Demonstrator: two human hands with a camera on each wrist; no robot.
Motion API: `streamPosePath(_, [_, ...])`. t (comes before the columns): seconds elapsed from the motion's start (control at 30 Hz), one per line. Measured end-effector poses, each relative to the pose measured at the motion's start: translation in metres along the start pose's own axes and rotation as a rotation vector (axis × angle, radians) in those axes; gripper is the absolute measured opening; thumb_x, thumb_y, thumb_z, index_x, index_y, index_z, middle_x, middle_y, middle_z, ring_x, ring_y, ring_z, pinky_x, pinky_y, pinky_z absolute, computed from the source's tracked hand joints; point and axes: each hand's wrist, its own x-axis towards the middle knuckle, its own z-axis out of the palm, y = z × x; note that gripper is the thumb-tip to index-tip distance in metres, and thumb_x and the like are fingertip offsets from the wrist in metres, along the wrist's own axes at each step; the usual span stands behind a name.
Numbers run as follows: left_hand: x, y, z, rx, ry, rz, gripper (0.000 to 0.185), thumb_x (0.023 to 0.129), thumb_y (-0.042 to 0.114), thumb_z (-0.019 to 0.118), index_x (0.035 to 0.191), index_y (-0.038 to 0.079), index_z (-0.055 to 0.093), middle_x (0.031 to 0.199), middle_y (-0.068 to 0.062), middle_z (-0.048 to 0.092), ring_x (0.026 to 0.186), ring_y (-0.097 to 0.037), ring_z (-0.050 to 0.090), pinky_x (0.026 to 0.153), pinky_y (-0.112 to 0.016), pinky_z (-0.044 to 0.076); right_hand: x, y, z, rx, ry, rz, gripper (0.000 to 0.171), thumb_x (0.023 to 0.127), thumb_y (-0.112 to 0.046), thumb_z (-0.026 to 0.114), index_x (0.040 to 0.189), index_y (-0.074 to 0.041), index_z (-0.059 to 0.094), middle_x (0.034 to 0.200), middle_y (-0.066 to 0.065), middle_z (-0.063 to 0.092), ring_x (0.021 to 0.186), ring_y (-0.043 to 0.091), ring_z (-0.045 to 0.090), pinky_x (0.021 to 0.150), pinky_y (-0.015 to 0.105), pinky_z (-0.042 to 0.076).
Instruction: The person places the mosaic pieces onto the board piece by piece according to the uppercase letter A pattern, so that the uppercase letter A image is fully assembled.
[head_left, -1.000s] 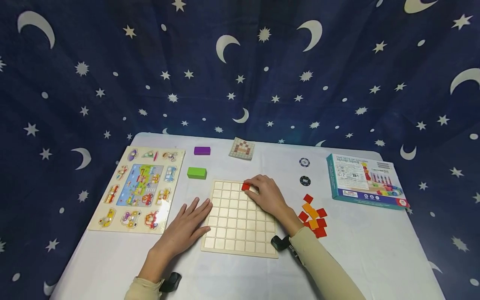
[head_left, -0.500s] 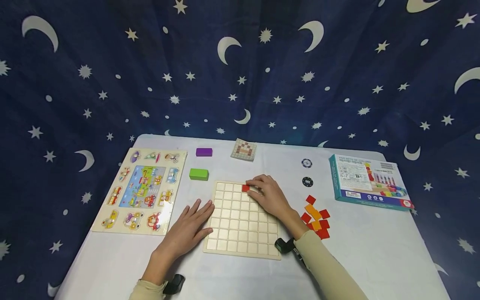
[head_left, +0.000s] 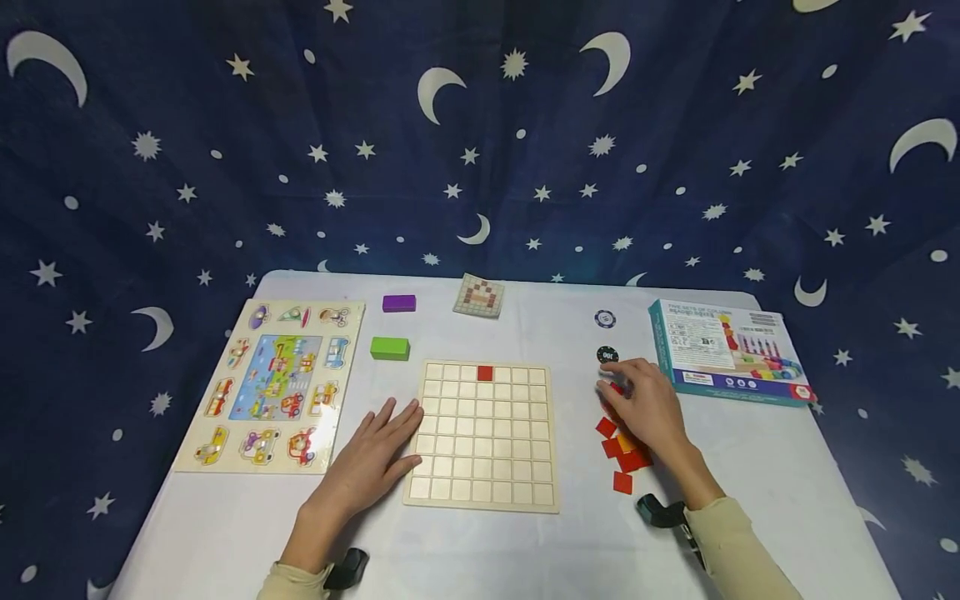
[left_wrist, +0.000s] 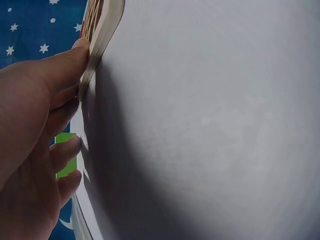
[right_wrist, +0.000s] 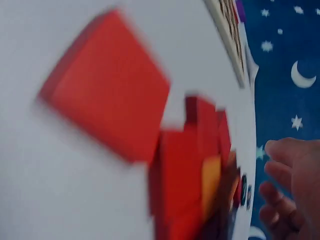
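Observation:
A pale wooden grid board (head_left: pixel 490 446) lies in the middle of the table in the head view, with one red square tile (head_left: pixel 485 373) in its top row. My left hand (head_left: pixel 369 460) rests against the board's left edge, fingers spread; the left wrist view shows the thumb (left_wrist: pixel 70 65) at that edge. To the right, my right hand (head_left: pixel 651 410) hovers over a loose group of red tiles (head_left: pixel 622 482) and an orange tile (head_left: pixel 624 443). Its thumb and forefinger are parted near a partly covered red tile. Nothing shows between the fingers in the blurred right wrist view.
A picture card (head_left: pixel 478 297), a purple block (head_left: pixel 399 303) and a green block (head_left: pixel 390 348) lie behind the board. A peg puzzle (head_left: pixel 341 400) is at left. Two chips, one black (head_left: pixel 607 355), and a toy box (head_left: pixel 727 354) stand at right.
My right hand has left the red tile on the board and moved right to the loose tiles. One red tile now lies apart at the near side. The left hand has stayed at the board.

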Motion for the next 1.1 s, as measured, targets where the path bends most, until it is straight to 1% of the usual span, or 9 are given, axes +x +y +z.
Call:
streamPosePath(0.1, [0.0,0.001,-0.001,-0.002,0.007,0.001,0.069,0.103,0.039,0.069,0.163,0.014,0.046,0.171,-0.004,0.043,0.163,-0.041,0.03,0.132,-0.065,0.027,-0.004,0.011,-0.006,-0.093,0.01,0.067,0.038,0.092,-0.032,0.081,0.124,-0.011,0.079,0.12,0.021,0.073,0.107,0.038,0.064,0.089,0.053,0.053])
streamPosePath(0.2, [0.0,0.0,-0.001,-0.003,0.017,0.002,0.069,0.102,0.038,0.07,0.162,0.014,0.047,0.171,-0.004,0.044,0.163,-0.042,0.031,0.132,-0.065,0.027,-0.006,0.015,-0.008,-0.14,0.006,0.093,0.041,0.09,-0.037,0.082,0.121,-0.01,0.079,0.115,0.021,0.073,0.101,0.037,0.064,0.082,0.047,0.051])
streamPosePath(0.3, [0.0,0.0,0.0,-0.002,0.026,0.002,0.07,0.101,0.038,0.072,0.162,0.013,0.048,0.17,-0.005,0.045,0.162,-0.042,0.033,0.131,-0.065,0.027,-0.007,0.017,-0.006,-0.168,-0.015,0.11,0.044,0.089,-0.039,0.083,0.12,-0.009,0.079,0.112,0.022,0.073,0.096,0.036,0.063,0.078,0.043,0.047])
streamPosePath(0.4, [-0.001,-0.001,0.001,0.001,0.028,-0.003,0.07,0.101,0.038,0.072,0.161,0.013,0.048,0.17,-0.005,0.046,0.162,-0.042,0.033,0.131,-0.065,0.027,-0.006,0.018,-0.004,-0.183,-0.024,0.116,0.043,0.089,-0.038,0.082,0.12,-0.007,0.078,0.112,0.023,0.073,0.095,0.036,0.063,0.077,0.044,0.048])
streamPosePath(0.57, [0.0,-0.001,0.002,0.008,0.024,-0.009,0.071,0.101,0.04,0.072,0.162,0.014,0.048,0.17,-0.004,0.045,0.162,-0.041,0.032,0.132,-0.064,0.027,-0.005,0.016,-0.002,-0.181,-0.006,0.104,0.041,0.09,-0.035,0.08,0.118,-0.005,0.077,0.109,0.022,0.074,0.091,0.036,0.064,0.077,0.044,0.046])
streamPosePath(0.7, [0.0,0.0,0.001,0.008,0.033,-0.006,0.071,0.1,0.038,0.074,0.161,0.013,0.049,0.169,-0.005,0.046,0.162,-0.042,0.034,0.131,-0.065,0.028,-0.003,0.009,0.001,-0.156,0.026,0.057,0.04,0.09,-0.033,0.081,0.118,-0.005,0.078,0.108,0.021,0.076,0.091,0.035,0.065,0.077,0.045,0.045])
streamPosePath(0.83, [-0.001,0.002,0.0,0.014,0.043,-0.008,0.07,0.099,0.038,0.074,0.16,0.013,0.05,0.168,-0.005,0.048,0.161,-0.042,0.036,0.13,-0.066,0.03,0.004,-0.008,0.009,-0.123,0.038,-0.038,0.039,0.09,-0.032,0.083,0.119,-0.006,0.078,0.11,0.019,0.077,0.095,0.034,0.067,0.079,0.044,0.045])
streamPosePath(1.0, [-0.002,0.002,-0.001,0.013,0.053,0.002,0.07,0.1,0.038,0.074,0.16,0.013,0.05,0.168,-0.005,0.048,0.16,-0.044,0.036,0.129,-0.067,0.031,0.013,-0.039,0.027,-0.092,0.001,-0.169,0.034,0.09,-0.033,0.085,0.115,-0.01,0.08,0.109,0.011,0.077,0.103,0.03,0.069,0.083,0.043,0.047])
streamPosePath(1.1, [-0.001,0.003,-0.002,0.004,0.048,0.003,0.069,0.1,0.037,0.074,0.16,0.013,0.05,0.168,-0.005,0.048,0.16,-0.044,0.035,0.129,-0.067,0.03,0.016,-0.059,0.04,-0.07,-0.051,-0.243,0.033,0.09,-0.034,0.085,0.114,-0.012,0.08,0.106,0.007,0.076,0.101,0.027,0.069,0.083,0.042,0.048])
